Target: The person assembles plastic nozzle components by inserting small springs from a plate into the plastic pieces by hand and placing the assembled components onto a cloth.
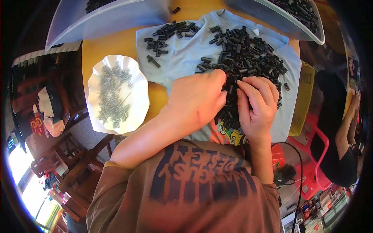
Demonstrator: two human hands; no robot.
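Both hands (259, 106) curl just apart (grip: I can't tell) over black parts (243, 52).

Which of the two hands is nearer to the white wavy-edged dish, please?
Left. The left hand is to the right of the dish, by the black parts; the right hand is farther right, beyond the left.

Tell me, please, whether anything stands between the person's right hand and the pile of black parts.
Nothing visible does: the right hand is over the near part of the pile of black parts. The left hand is just to its left, and the white bowl stands farther left, out of the way.
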